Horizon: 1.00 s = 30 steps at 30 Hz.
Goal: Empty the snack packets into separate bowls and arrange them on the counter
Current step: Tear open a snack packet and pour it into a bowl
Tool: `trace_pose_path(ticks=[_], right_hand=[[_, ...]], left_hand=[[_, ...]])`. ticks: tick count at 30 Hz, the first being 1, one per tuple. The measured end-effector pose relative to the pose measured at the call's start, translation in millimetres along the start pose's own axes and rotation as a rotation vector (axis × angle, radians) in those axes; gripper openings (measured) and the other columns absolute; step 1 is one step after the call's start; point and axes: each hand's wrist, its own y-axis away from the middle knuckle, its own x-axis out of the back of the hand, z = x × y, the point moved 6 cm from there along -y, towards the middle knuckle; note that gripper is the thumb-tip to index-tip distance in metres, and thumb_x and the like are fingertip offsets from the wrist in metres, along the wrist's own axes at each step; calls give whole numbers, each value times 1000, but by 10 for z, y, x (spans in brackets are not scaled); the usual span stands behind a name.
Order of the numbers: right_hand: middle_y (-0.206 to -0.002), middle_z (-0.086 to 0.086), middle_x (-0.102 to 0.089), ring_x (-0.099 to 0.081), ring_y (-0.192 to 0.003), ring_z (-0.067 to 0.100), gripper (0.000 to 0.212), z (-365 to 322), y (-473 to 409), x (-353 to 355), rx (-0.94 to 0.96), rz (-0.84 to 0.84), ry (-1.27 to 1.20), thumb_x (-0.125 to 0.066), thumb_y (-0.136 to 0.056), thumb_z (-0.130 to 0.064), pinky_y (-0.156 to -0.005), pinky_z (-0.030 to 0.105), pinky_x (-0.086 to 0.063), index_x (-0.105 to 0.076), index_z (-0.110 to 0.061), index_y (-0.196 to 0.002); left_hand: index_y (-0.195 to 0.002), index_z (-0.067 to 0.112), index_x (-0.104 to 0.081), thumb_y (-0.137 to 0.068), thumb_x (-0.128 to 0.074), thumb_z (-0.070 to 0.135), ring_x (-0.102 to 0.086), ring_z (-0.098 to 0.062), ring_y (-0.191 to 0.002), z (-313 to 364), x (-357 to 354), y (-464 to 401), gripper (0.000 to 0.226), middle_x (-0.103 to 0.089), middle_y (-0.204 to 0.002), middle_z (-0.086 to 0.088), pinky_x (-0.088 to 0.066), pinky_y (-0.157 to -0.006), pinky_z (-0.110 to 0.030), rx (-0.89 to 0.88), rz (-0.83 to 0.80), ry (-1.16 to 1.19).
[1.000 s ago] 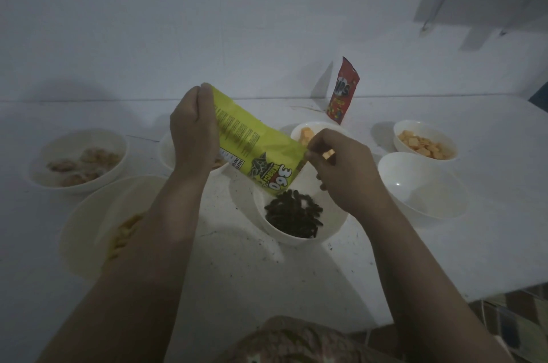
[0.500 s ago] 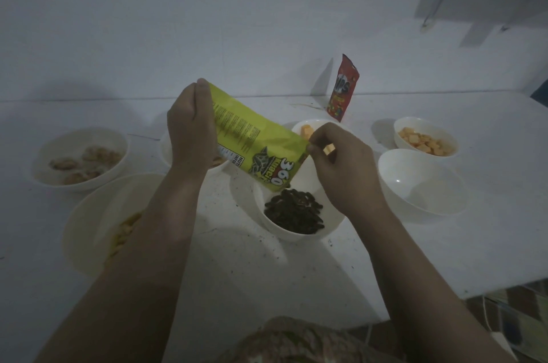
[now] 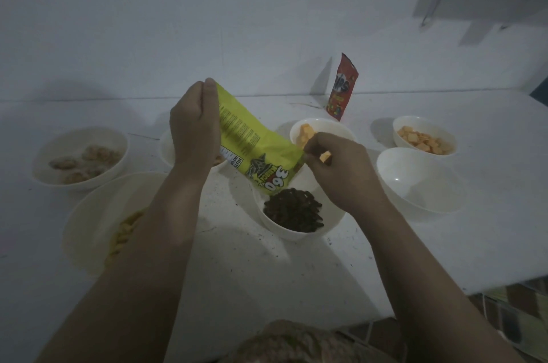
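The white table [image 3: 296, 267] fills the view, ringed with white bowls. At 9 o'clock, the biggest bowl [image 3: 89, 214] holds pale yellow snacks, with a cookie bowl [image 3: 80, 155] just behind it. Over at 3 o'clock an empty bowl [image 3: 421, 181] stands just in front of a smaller bowl of orange crackers [image 3: 424, 138]. Dead centre, the seed bowl [image 3: 296, 214] carries a dark heap of seeds, and another cracker bowl [image 3: 320, 131] sits just beyond it toward 12. A half-hidden bowl [image 3: 167, 149] peeks out behind the left wrist. The yellow packet [image 3: 252, 149] is up in the air, tilted, its lower end pointing down right over the seed bowl. The left hand [image 3: 194, 125] pinches the packet's top end, fingers closed on it. The right hand [image 3: 338, 170] pinches the packet's lower corner, fingers curled tight. At 1 o'clock a red packet [image 3: 341, 87] stands upright against the wall.
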Motion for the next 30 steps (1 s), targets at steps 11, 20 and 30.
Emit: trace_pose_path(ticks=[11,20,30], right_hand=[[-88,-13,-59,-48,-68,-6,6,22,27,-19,-20,28,-23,-58,-93,-16,-60,4,-30,-62,-19,-94],[-82,-16,-57,-50,-63,0,7,37,54,-15,-8,49,-61,-57,-95,-16,-58,6,-35,-59,-20,-89],[-81,-16,-57,-59,-67,9,8,149,208,-76,-62,85,-119,-54,-97,-17,-62,22,-47,-56,-22,-91]], left_hand=[[-62,24,-25,-102,-39,29,-27,-7,-52,16,-28,16,43,-26,-56,6,-24,-54,-28,-10,-19,19],[-62,24,-25,-102,-39,31,-27,-6,-52,33,-30,6,43,-26,-56,6,-25,-54,-27,-10,-9,7],[-63,24,-23,-102,-40,30,-26,-8,-52,81,-117,65,43,-25,-56,5,-24,-54,-30,-49,-42,6]])
